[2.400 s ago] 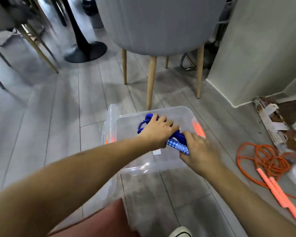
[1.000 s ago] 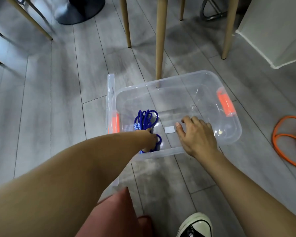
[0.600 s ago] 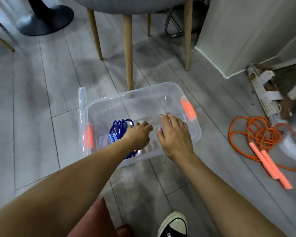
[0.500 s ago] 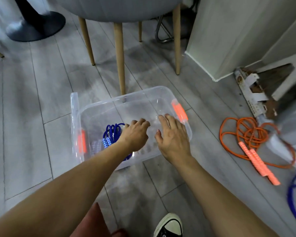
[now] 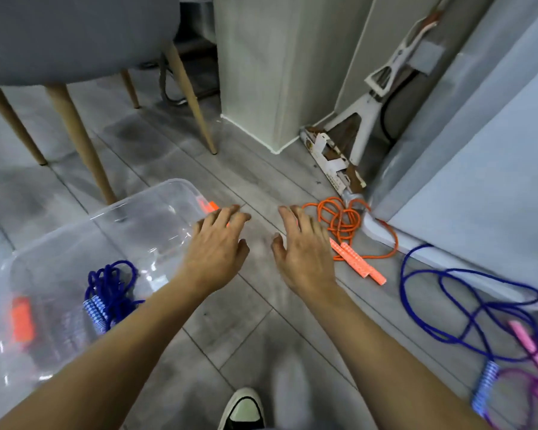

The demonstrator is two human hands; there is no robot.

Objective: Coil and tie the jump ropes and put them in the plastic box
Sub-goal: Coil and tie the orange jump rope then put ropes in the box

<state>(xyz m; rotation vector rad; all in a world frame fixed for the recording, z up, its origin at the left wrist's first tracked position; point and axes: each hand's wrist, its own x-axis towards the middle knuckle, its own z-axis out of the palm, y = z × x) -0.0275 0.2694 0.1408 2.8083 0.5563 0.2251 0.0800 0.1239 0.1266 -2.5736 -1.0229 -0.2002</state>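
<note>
The orange rope (image 5: 347,226) is seen just right of the right hand (image 5: 302,252) (nearer than the left hand (image 5: 216,249)); both hands are spread wide, holding 0 things.

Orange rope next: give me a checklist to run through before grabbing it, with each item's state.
1. Left hand empty: ok.
2. Right hand empty: ok.
3. Coiled blue rope inside the plastic box: ok.
4. Orange rope coiled and tied: not ok, loose on the floor.
5. Orange handles free to lift: ok, lying side by side.
6. Orange rope clear of the mop head: cannot tell.
</note>
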